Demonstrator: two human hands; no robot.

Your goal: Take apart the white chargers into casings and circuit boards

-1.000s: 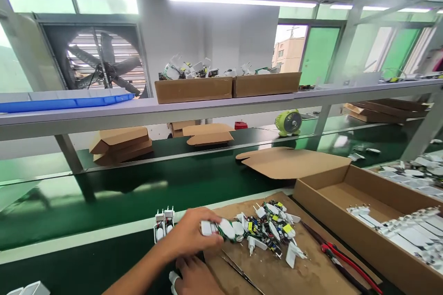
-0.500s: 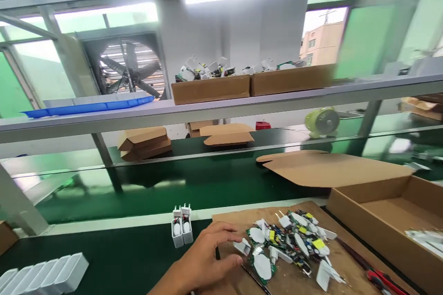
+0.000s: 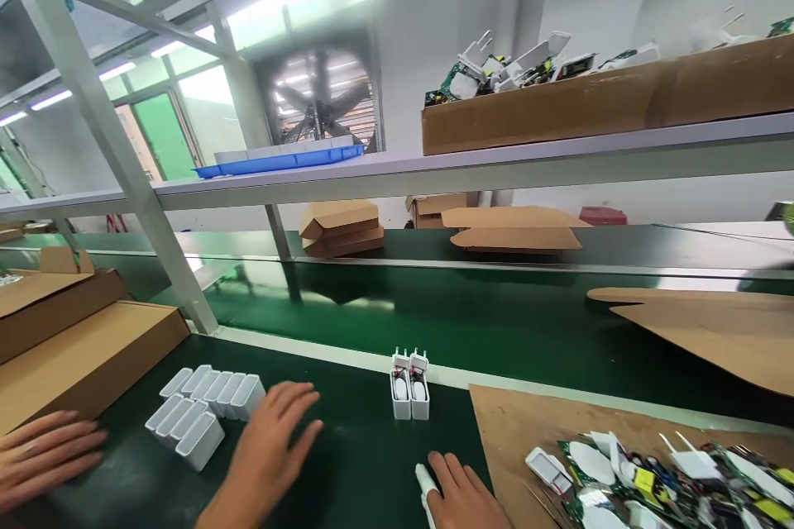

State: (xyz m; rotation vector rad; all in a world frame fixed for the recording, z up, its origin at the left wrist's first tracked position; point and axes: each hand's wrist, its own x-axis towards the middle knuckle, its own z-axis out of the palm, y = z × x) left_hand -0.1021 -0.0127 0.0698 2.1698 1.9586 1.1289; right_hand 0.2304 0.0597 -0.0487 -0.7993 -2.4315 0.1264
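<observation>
My left hand [image 3: 273, 446] is open over the dark green mat, thumb and fingers apart, with nothing in it. Just left of it stand two rows of white open-topped plastic charger casings [image 3: 202, 434]. My right hand [image 3: 462, 496] rests low at the cardboard sheet's left edge, partly cut off by the frame. Its fingers look spread, and the thumb seems to wear a white cover. Beyond the hands, two casings with plug parts in them [image 3: 409, 388] stand side by side. At far left another person's hand [image 3: 50, 455] reaches in.
A pile of circuit boards and white plug parts [image 3: 657, 479] lies on a brown cardboard sheet [image 3: 514, 438] at right. Cardboard boxes [image 3: 87, 355] sit at left. A shelf [image 3: 385, 178] crosses above, carrying a blue tray [image 3: 285, 161] and a filled box [image 3: 546, 107].
The view has swung left. My left hand has moved from beside the circuit-board pile to the rows of casings. My right hand and the other person's hand have come into view.
</observation>
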